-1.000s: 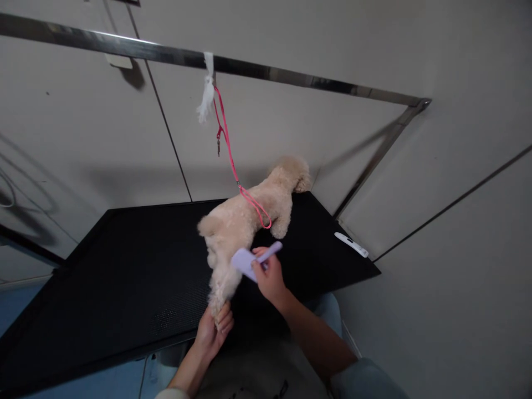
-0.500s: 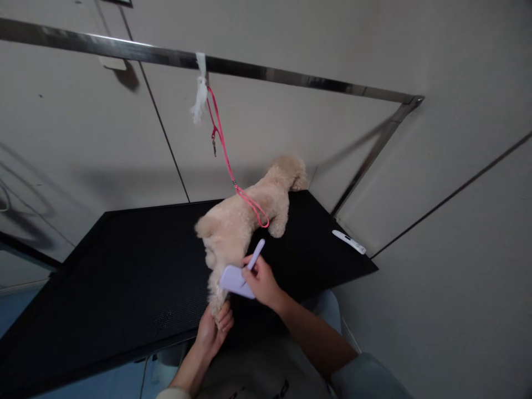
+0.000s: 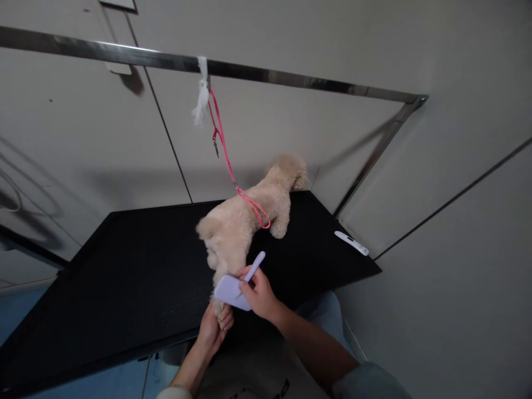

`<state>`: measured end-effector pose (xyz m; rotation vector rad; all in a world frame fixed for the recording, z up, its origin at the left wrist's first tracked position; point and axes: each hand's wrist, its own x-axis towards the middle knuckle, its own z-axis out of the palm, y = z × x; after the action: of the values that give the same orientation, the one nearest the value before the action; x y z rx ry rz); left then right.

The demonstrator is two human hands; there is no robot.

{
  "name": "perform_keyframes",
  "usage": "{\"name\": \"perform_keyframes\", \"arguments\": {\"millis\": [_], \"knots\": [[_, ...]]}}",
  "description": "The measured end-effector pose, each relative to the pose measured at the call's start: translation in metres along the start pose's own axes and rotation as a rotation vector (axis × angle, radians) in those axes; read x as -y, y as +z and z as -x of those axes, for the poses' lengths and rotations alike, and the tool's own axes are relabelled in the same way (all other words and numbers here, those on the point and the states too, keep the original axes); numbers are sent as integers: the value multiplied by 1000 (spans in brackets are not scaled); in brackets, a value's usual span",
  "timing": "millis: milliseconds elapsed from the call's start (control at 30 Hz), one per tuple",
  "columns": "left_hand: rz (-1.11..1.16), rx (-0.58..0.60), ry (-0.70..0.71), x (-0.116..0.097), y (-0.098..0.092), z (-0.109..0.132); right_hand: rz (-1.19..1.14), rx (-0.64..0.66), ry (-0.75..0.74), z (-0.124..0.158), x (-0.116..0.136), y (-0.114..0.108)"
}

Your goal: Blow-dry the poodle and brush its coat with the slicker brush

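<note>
A cream, curly-coated dog (image 3: pixel 233 221) stands on a black grooming table (image 3: pixel 141 260), facing away from me toward the far right. My left hand (image 3: pixel 214 324) is closed around the lower end of its hind leg, near the table's front edge. In my right hand (image 3: pixel 260 291) is a lavender slicker brush (image 3: pixel 233 292), its handle slanting up between the fingers. The brush head lies against or just over the fur of that hind leg and covers part of it; the bristle side is hidden. A pink loop leash (image 3: pixel 253 206) runs around the dog's middle.
Above the table runs a metal bar (image 3: pixel 282 76) with a white cloth strip (image 3: pixel 201 94) tied on, where the leash hangs. A slanted post (image 3: pixel 366 163) stands at right. White clippers (image 3: pixel 351 243) lie by the right edge. A wall closes off the back.
My right hand has brought the brush down and slightly left along the hind leg, toward my left hand. The left hand keeps its hold on the leg. The view has shifted slightly.
</note>
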<state>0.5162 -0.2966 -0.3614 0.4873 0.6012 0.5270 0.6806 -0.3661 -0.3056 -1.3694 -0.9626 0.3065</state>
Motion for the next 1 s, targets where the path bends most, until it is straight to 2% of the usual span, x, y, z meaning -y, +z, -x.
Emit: {"name": "perform_keyframes", "arguments": {"millis": [33, 67, 133, 167, 200, 267, 300, 333, 400, 467, 533, 567, 667, 733, 800, 867, 933, 967, 1000], "knots": [[12, 10, -6, -1, 0, 0, 1, -30, 11, 1, -1, -1], [26, 18, -17, -2, -1, 0, 10, -112, -6, 2, -3, -2], [54, 30, -50, -4, -2, 1, 21, -243, -83, 3, -5, -4], [67, 31, -69, -5, -2, 1, 11, -210, -104, 3, -6, -5], [79, 29, -86, -6, -2, 2, -5, -124, -94, 2, -7, -5], [96, 18, -108, -6, -2, 2, -22, 26, -19, -2, -6, -5], [101, 12, -113, -7, -1, 3, -10, 14, 3, -4, -5, -5], [107, 4, -116, -7, 0, 3, 11, -58, -9, -8, -3, -5], [120, -10, -126, -8, 2, 4, 48, -174, -100, -14, 0, -6], [139, -26, -135, -9, 4, 5, 48, -48, -151, -18, 4, -6], [154, -27, -150, -11, 5, 5, 50, 110, -119, -22, 8, -5], [160, -20, -156, -11, 5, 5, 70, 108, -106, -24, 10, -4], [178, 10, -178, -13, 3, 5, 164, -54, -179, -31, 17, 0], [192, 18, -181, -13, 2, 5, 192, 38, -182, -35, 24, 5], [200, 27, -181, -13, 2, 4, 218, 163, -104, -40, 30, 8], [211, 44, -183, -12, 2, 3, 264, 87, -81, -46, 36, 9], [226, 57, -197, -12, 2, 3, 284, -56, -171, -50, 40, 10], [237, 60, -199, -11, 2, 2, 278, -53, -208, -51, 40, 10], [249, 64, -196, -11, 2, 2, 263, 17, -210, -52, 40, 10]]}}
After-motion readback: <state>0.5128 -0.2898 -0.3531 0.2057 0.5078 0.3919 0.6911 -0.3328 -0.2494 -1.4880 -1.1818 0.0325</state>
